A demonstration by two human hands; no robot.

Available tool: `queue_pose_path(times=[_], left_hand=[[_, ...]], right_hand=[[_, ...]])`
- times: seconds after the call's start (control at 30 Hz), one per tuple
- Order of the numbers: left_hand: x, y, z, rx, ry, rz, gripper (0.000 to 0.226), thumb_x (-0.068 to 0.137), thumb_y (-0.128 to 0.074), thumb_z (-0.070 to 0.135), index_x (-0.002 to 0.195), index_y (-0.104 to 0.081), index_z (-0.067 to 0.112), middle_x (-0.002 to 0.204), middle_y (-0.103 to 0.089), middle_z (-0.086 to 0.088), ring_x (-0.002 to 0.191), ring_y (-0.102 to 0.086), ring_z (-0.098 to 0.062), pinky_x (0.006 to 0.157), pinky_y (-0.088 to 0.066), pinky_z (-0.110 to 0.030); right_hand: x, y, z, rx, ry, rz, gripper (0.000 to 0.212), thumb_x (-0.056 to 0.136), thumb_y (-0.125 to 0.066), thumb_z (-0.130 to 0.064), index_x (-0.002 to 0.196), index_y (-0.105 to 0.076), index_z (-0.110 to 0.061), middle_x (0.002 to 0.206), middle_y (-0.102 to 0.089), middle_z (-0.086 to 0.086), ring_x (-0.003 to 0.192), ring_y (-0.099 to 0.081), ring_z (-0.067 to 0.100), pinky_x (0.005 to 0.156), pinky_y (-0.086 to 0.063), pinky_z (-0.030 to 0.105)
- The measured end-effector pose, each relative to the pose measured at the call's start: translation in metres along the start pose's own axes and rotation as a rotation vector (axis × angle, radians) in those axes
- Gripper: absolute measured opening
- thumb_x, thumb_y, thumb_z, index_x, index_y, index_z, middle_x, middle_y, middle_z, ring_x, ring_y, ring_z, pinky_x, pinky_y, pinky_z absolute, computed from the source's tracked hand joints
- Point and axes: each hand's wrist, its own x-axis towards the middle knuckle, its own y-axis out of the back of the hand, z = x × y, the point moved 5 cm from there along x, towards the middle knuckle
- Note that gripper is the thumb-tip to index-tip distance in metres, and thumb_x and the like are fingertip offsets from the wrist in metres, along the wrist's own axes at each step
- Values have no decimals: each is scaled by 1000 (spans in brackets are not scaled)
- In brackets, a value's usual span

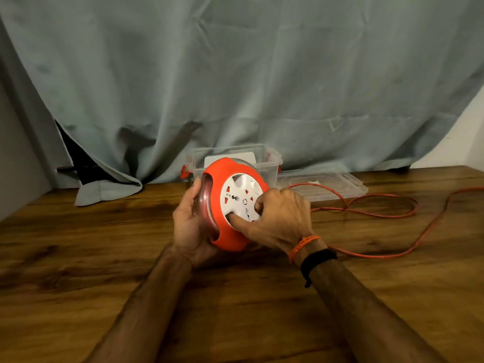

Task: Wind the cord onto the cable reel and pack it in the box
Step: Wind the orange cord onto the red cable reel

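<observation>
1. An orange cable reel (230,205) with a white socket face is held tilted just above a wooden desk (104,258).
2. The left hand (191,226) is wrapped around the reel's clear rim.
3. The right hand (277,221) is pressed on the socket face, forefinger in a notch.
4. An orange cord (379,213) lies looped on the desk to the right.
5. An open clear box (264,158) stands behind the reel, its lid (327,184) beside it.

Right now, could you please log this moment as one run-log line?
left hand holds cable reel | right hand on white dial | cord loose on table | box open
</observation>
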Motion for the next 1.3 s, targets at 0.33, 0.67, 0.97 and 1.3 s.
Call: queue_pose_path(times=[0.33, 0.67, 0.97, 1.3], left_hand=[[1, 5, 2, -29, 21, -22, 60, 89, -51, 59, 124, -69, 15, 126, -68, -17, 115, -65, -35, 85, -57, -46], [0, 9, -10, -91, 257, -197, 68, 88, -48, 69, 139, -55, 24, 142, -55, -18, 127, -52, -46, 96, -36, -77], [-2, 6, -9, 2, 205, -130, 66, 81, -55, 66, 131, -63, 23, 135, -61, -19, 120, -58, -46, 92, -38, -79], [1, 7, 2, 1, -21, 63, 54, 88, -47, 54, 108, -78, 14, 111, -75, -16, 104, -71, -31, 79, -60, -42]], right_hand=[[2, 6, 2, 211, -69, 6, 58, 62, -57, -76, 67, -70, -20, 73, -69, -9, 74, -63, 13, 67, -50, 29], [4, 18, -4, 35, 319, -24, 57, 75, -53, -26, 131, -45, -37, 62, -57, -3, 64, -57, 22, 68, -50, 34], [5, 13, 2, -103, 333, 18, 60, 71, -64, -41, 130, -53, -38, 76, -69, 5, 75, -64, 31, 68, -43, 33], [-4, -9, -5, 58, -72, 14, 75, 56, -38, -89, 69, -57, -18, 80, -65, 6, 80, -62, 26, 75, -46, 33]])
